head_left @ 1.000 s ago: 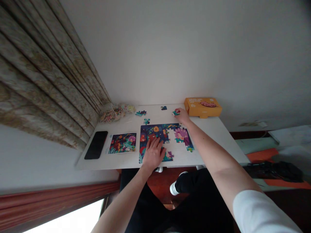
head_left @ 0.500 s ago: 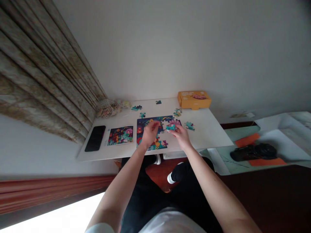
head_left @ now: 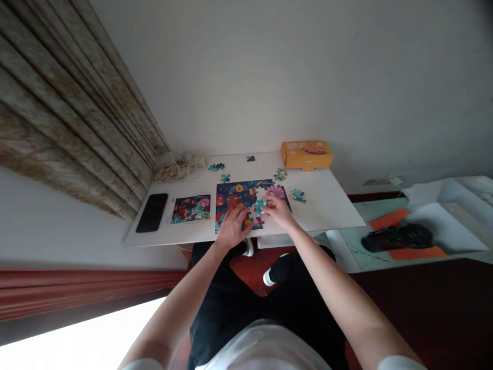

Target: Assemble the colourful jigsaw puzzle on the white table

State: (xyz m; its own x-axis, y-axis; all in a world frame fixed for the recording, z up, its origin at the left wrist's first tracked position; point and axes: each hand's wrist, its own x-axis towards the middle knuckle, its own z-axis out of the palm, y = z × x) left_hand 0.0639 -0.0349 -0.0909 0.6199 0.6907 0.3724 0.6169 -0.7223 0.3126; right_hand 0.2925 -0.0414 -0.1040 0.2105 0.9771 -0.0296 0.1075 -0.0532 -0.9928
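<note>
A partly assembled jigsaw puzzle (head_left: pixel 225 191) with a dark blue, colourful picture lies on the white table (head_left: pixel 327 216). My left hand (head_left: pixel 232 226) rests flat on its lower left part, fingers spread. At the gap in the puzzle's middle right, my right hand (head_left: pixel 278 210) pinches a teal puzzle piece (head_left: pixel 261 205) between thumb and fingers. The piece is low over the gap; whether it touches its neighbours I cannot tell. Left of the puzzle lies a printed picture card (head_left: pixel 191 208) with a similar scene.
Loose puzzle pieces lie around: a teal cluster (head_left: pixel 298 195) at right, a yellowish cluster (head_left: pixel 280 174), others (head_left: pixel 216 167) at back left. A yellow box (head_left: pixel 307 155) stands by the wall. A black phone (head_left: pixel 152 212) lies at left, near dried flowers (head_left: pixel 173 168).
My left hand has come down and towards me, opening flat onto the puzzle. My right hand has moved slightly left, bringing the teal piece to the gap.
</note>
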